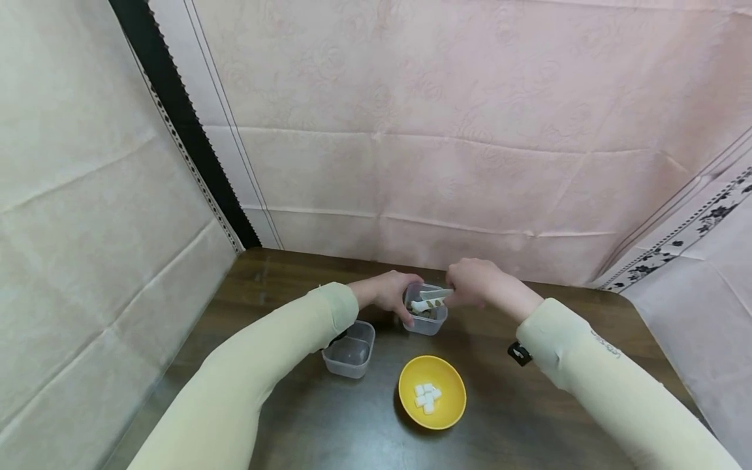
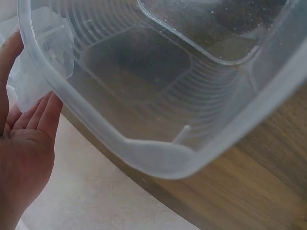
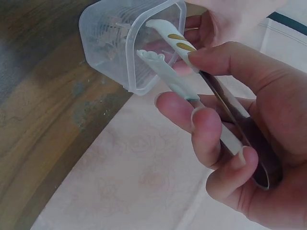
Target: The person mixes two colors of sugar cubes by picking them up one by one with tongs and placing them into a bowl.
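Clock directions taken from the bowl.
Item: yellow bowl (image 1: 450, 384), holding small white cubes (image 1: 429, 397).
Item: clear tub (image 1: 422, 326), at twelve; contents partly hidden.
Item: tongs (image 1: 433, 304), white and spotted, ends inside the clear tub.
Item: second tub (image 1: 348, 370), translucent, near ten, partly beneath the left forearm.
Item: left hand (image 1: 390, 294), at eleven, gripping the clear tub's rim.
Item: right hand (image 1: 477, 282), at one, holding the tongs.
Item: pale sleeves (image 1: 282, 352), two, entering from eight and four.
Item: dark wooden table (image 1: 505, 424).
Item: patterned pale cloth (image 1: 446, 156), hanging behind, at twelve.
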`<act>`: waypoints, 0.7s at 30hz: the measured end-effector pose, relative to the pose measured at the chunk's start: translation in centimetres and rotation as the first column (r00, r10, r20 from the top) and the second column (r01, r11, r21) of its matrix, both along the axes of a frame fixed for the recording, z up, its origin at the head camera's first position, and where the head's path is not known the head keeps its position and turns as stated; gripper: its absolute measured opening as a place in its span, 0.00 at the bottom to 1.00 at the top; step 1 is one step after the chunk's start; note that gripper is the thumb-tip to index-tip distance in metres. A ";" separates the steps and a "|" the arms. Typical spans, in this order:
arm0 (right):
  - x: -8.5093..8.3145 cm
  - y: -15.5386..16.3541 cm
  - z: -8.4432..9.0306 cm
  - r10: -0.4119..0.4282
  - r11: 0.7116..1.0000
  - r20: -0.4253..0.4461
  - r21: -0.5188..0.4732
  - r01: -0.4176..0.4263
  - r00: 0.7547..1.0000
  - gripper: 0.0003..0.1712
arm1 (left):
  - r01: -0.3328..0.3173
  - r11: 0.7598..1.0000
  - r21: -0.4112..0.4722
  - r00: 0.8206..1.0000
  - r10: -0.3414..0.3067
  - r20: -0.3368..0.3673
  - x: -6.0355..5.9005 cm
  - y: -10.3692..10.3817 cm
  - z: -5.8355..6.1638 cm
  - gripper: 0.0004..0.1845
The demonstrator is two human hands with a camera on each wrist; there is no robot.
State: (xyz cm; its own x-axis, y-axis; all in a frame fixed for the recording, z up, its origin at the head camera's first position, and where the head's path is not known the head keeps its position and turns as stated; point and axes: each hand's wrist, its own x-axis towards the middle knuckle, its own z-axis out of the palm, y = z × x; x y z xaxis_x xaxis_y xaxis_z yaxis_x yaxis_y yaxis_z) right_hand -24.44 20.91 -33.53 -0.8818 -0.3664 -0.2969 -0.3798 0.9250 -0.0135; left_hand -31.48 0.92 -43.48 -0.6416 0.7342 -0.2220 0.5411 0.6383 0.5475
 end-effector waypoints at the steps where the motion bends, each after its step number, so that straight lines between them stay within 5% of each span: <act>1: -0.1 -0.1 0.0 0.001 1.000 0.004 0.003 -0.001 1.000 0.16 | 0.003 1.000 -0.005 1.000 -0.003 -0.005 0.0 0.0 0.0 0.49; 21: -1.9 -1.6 -1.1 -0.016 0.999 0.073 0.041 0.013 0.997 0.10 | 0.027 1.000 -0.011 0.999 -0.027 -0.029 0.1 0.2 0.4 0.44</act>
